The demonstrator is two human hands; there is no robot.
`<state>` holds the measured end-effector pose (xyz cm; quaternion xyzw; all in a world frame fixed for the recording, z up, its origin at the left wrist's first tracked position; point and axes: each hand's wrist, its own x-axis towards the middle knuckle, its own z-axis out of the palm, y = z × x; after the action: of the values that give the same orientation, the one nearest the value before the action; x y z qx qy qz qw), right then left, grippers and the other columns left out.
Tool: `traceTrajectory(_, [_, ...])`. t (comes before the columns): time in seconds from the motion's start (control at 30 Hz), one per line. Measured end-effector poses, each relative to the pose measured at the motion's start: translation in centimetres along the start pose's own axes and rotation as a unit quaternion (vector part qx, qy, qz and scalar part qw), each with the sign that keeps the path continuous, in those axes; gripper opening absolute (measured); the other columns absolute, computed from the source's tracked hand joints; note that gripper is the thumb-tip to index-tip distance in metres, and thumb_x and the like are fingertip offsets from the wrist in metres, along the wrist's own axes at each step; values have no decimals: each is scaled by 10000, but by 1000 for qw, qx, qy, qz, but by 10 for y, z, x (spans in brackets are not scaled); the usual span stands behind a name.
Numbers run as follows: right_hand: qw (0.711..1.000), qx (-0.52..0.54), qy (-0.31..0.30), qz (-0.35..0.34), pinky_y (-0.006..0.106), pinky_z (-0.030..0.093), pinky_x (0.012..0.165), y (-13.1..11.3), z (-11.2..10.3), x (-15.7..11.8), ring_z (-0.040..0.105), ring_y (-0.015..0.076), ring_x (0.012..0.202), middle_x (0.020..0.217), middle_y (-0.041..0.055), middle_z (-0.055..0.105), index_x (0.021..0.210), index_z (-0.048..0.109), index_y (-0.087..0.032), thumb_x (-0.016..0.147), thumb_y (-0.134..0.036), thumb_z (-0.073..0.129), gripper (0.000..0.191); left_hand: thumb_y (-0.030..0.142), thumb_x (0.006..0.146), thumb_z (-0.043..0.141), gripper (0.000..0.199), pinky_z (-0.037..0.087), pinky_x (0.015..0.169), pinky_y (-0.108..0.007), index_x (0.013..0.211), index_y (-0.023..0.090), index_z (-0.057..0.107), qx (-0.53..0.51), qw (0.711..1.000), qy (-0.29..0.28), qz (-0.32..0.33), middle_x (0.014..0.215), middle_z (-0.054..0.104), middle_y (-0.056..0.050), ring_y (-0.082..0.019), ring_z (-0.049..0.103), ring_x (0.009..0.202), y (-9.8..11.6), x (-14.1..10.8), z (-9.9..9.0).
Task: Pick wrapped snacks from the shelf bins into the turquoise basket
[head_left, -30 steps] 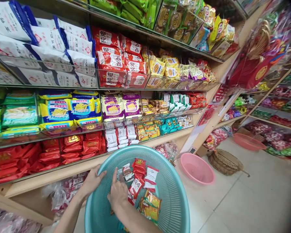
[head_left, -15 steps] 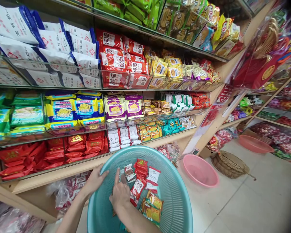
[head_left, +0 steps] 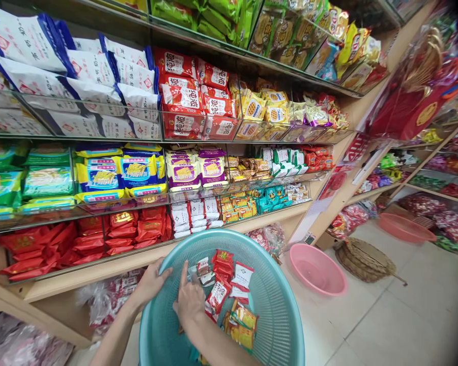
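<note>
Reading the teal basket (head_left: 280,297) as a dial with noon at the shelves (head_left: 99,270), I see the left hand (head_left: 151,280) curled over its rim near ten o'clock, thumb inside, seemingly to steady it. The right hand (head_left: 191,301) reaches inside, index finger straight, the other fingers folded; whether anything sits in them I cannot tell. Just beyond that finger, near eleven, lies a brown-and-white packet (head_left: 203,267). A red-and-white packet (head_left: 217,294) lies near the middle, a white packet with red ends (head_left: 243,275) towards one, yellow packets (head_left: 241,335) towards four, loose at the bottom, perhaps grouped by kind. Glass partitions part the shelf stock, probably so kinds don't mix.
</note>
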<state>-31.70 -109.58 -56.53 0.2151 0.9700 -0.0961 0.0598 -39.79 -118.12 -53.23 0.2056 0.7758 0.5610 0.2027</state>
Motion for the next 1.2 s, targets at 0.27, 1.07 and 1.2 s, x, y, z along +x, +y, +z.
traceTrajectory(0.27, [999, 30, -17, -11, 361, 542, 742, 6, -18, -7, 677, 285, 875, 1009, 192, 681, 1456, 132, -60, 727, -312, 683, 948, 417, 675, 580, 431, 496, 749, -343, 999, 132, 598, 3, 1000, 6, 10, 847, 692, -59, -234, 623, 806, 0, 0, -1])
traceTrajectory(1.07, [933, -22, 23, -358, 577, 144, 1109, 59, 6, -26, 241, 333, 1369, 1411, 206, 392, 1451, 161, -179, 725, -359, 687, 914, 425, 664, 585, 364, 482, 729, -327, 897, 150, 640, 14, 999, 18, 26, 735, 654, -23, -229, 606, 789, -2, -3, -5])
traceTrajectory(1.2, [933, -24, 27, -358, 582, 149, 1106, 55, 0, -22, 272, 337, 1353, 1361, 201, 444, 1455, 147, -180, 713, -299, 685, 924, 429, 666, 583, 354, 474, 776, -338, 878, 153, 645, 26, 999, 26, 33, 779, 670, -35, -237, 605, 826, -2, -3, -7])
